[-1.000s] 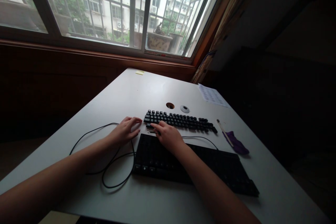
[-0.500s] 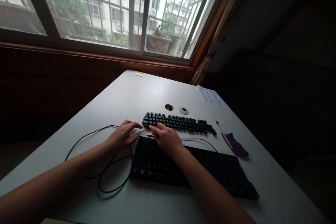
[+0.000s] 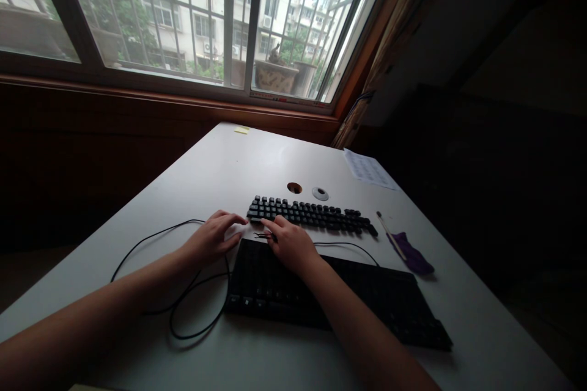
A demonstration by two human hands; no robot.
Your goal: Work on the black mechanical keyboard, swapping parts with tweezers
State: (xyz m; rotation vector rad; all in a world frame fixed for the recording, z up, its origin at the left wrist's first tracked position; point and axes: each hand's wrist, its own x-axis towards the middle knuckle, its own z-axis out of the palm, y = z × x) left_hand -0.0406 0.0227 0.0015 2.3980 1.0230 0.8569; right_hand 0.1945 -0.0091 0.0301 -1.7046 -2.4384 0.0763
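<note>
Rows of loose black keycaps [image 3: 312, 214] lie on the white desk beyond a black keyboard [image 3: 367, 290]. My left hand [image 3: 214, 233] is at the left end of the rows, thumb and index finger apart, the index tip close to the nearest keycaps; nothing shows in it. Over the keyboard's top edge, my right hand [image 3: 290, 243] has its index finger stretched to the lower left keycaps. Its other fingers are curled round a keycap puller [image 3: 262, 235], whose thin wire prongs stick out to the left. The palm hides the rest of it.
A black cable [image 3: 197, 336] loops left of the keyboard. On the right a thin brush [image 3: 389, 235] lies across a purple cloth [image 3: 415, 255]. Farther back are a cable hole [image 3: 294, 187], its round cover [image 3: 320, 193], a printed sheet [image 3: 369, 169] and a yellow note [image 3: 241, 130].
Both hands keep nearly the same place and pose. The puller's prongs have tilted slightly, and the view has shifted a little.
</note>
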